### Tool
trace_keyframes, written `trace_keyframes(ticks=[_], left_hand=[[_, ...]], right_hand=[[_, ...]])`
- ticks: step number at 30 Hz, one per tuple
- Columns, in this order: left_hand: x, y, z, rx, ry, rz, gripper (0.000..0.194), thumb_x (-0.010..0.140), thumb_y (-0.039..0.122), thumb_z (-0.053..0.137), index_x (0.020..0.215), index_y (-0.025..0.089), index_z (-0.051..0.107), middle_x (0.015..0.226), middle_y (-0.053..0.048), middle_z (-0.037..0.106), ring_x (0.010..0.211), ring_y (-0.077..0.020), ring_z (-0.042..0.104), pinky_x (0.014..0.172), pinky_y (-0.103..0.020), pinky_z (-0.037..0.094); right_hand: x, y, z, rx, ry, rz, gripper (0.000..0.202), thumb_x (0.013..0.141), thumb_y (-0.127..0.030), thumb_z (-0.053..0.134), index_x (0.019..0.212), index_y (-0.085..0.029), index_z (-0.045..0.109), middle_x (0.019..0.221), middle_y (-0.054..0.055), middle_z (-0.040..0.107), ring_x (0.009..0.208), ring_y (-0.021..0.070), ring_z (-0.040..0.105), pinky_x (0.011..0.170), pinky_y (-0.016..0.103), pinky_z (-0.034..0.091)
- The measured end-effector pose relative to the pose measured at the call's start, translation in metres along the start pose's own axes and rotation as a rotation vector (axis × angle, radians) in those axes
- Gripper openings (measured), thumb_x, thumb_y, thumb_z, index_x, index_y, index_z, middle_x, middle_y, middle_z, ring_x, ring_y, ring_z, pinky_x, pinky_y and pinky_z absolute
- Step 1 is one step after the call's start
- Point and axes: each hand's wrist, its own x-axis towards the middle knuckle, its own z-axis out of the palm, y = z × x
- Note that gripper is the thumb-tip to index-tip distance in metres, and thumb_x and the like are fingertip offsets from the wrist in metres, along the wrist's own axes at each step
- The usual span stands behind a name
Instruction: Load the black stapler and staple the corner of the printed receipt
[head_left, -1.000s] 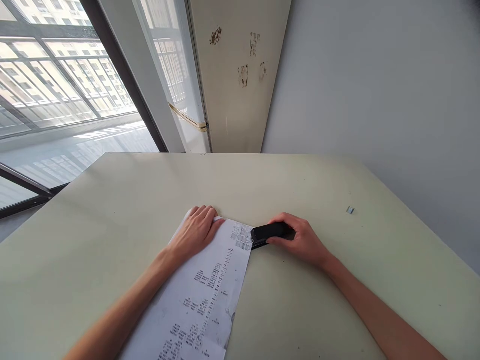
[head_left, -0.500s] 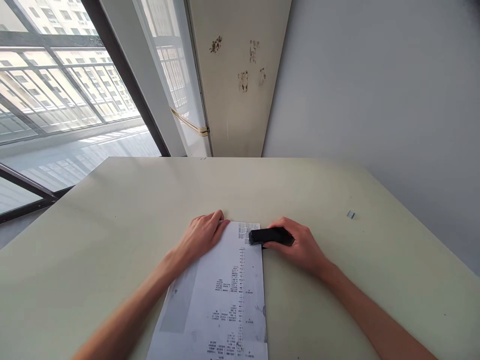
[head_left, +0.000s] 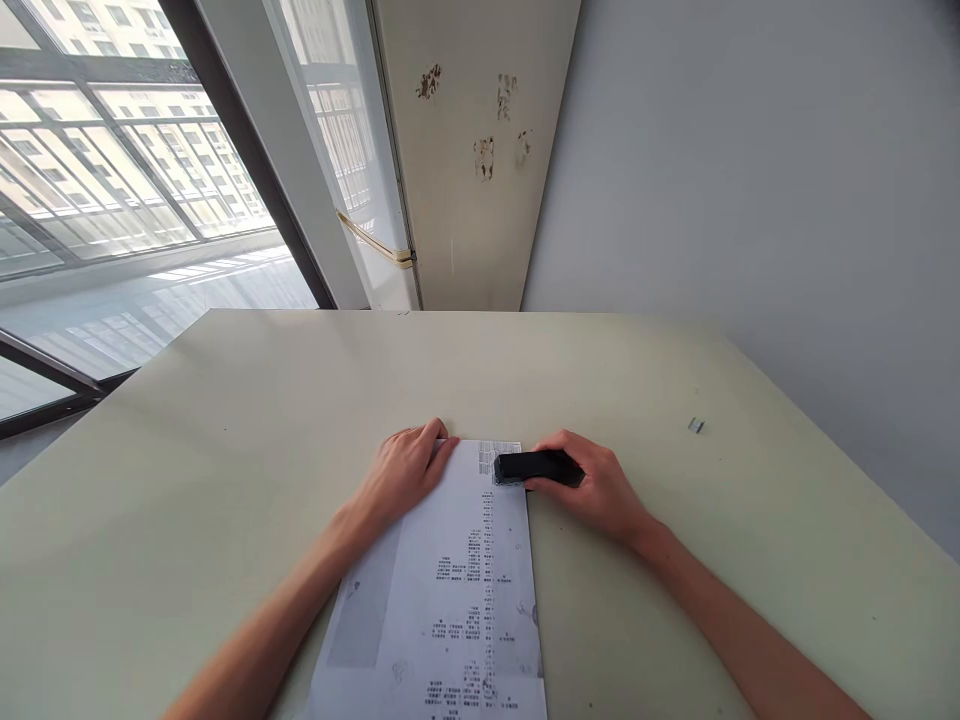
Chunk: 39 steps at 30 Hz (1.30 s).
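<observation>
Printed paper sheets (head_left: 450, 545) lie on the table in front of me, running toward the bottom edge of the view. My left hand (head_left: 409, 465) grips their upper left edge, thumb on top and the other fingers curled and partly hidden. A black stapler (head_left: 536, 466) sits across the upper right edge of the paper, its front end over the printed block there. Wrapped around the stapler's rear half is my right hand (head_left: 596, 485), thumb on the near side. The stapler's underside is hidden.
A small grey strip (head_left: 696, 425), perhaps staples, lies on the pale table (head_left: 262, 400) to the right. A grey wall (head_left: 750, 150) stands along the right, a stained panel (head_left: 480, 230) behind the table, and a window (head_left: 135, 180) at the left.
The near end of the paper has shifted slightly right. The stapler looks more closed, with the gap beneath it no longer visible. Both hands keep their holds, and the view has shifted slightly.
</observation>
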Motion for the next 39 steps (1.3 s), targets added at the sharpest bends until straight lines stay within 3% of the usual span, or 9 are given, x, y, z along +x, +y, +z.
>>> trace_keyframes(ticks=[8,21,23,27,31,35,39], left_hand=[[0.000,-0.001,0.001,-0.040,0.003,-0.015,0.031,0.109,0.045,0.037,0.094,0.023,0.054,0.076,-0.002,0.068,0.066,-0.0218,0.063,0.064,-0.033,0.042],[0.000,0.008,0.010,-0.038,0.067,-0.050,0.028,0.109,0.041,0.041,0.096,0.022,0.056,0.078,-0.002,0.071,0.071,-0.0225,0.067,0.080,-0.038,0.050],[0.000,0.008,0.011,-0.018,0.131,-0.011,0.024,0.109,0.039,0.043,0.103,0.021,0.057,0.086,-0.004,0.073,0.080,-0.0235,0.068,0.090,-0.043,0.050],[-0.005,0.007,0.004,-0.015,0.256,0.158,0.022,0.108,0.036,0.049,0.121,0.020,0.055,0.124,-0.010,0.070,0.121,-0.0275,0.061,0.111,-0.050,0.041],[-0.019,0.006,-0.001,-0.128,0.144,0.287,0.032,0.107,0.041,0.052,0.133,0.023,0.051,0.145,-0.010,0.060,0.145,-0.0290,0.045,0.118,-0.053,0.040],[-0.032,0.009,0.003,-0.209,0.053,0.380,0.051,0.104,0.046,0.057,0.147,0.022,0.041,0.157,-0.016,0.049,0.152,-0.0336,0.036,0.119,-0.058,0.042],[-0.038,0.013,0.004,-0.207,-0.013,0.502,0.041,0.106,0.041,0.055,0.142,0.024,0.052,0.160,-0.014,0.047,0.154,-0.0332,0.035,0.123,-0.058,0.039]], right_hand=[[0.000,0.002,0.000,-0.006,0.005,0.004,0.031,0.091,-0.055,0.074,0.102,-0.029,0.062,0.093,0.003,0.072,0.080,0.0225,0.066,0.072,0.037,0.052],[-0.001,0.005,-0.004,0.020,0.019,0.077,0.033,0.087,-0.056,0.078,0.099,-0.029,0.064,0.091,0.001,0.070,0.077,0.0203,0.062,0.066,0.033,0.050],[-0.001,0.006,-0.006,0.034,0.010,0.094,0.034,0.086,-0.057,0.078,0.099,-0.029,0.065,0.092,0.001,0.070,0.078,0.0208,0.062,0.066,0.033,0.050],[0.000,0.006,-0.009,0.022,-0.005,0.110,0.033,0.086,-0.057,0.078,0.100,-0.029,0.066,0.093,0.000,0.070,0.080,0.0208,0.062,0.067,0.032,0.050],[0.003,0.004,-0.014,0.016,-0.063,0.123,0.034,0.086,-0.057,0.077,0.100,-0.029,0.066,0.094,0.000,0.071,0.081,0.0204,0.063,0.069,0.032,0.051],[0.006,0.003,-0.019,-0.002,-0.100,0.139,0.036,0.085,-0.058,0.078,0.101,-0.028,0.066,0.098,0.002,0.073,0.085,0.0215,0.065,0.071,0.032,0.051],[0.008,0.002,-0.023,-0.038,-0.134,0.144,0.035,0.086,-0.059,0.076,0.100,-0.028,0.068,0.097,0.002,0.074,0.082,0.0211,0.064,0.070,0.033,0.050]])
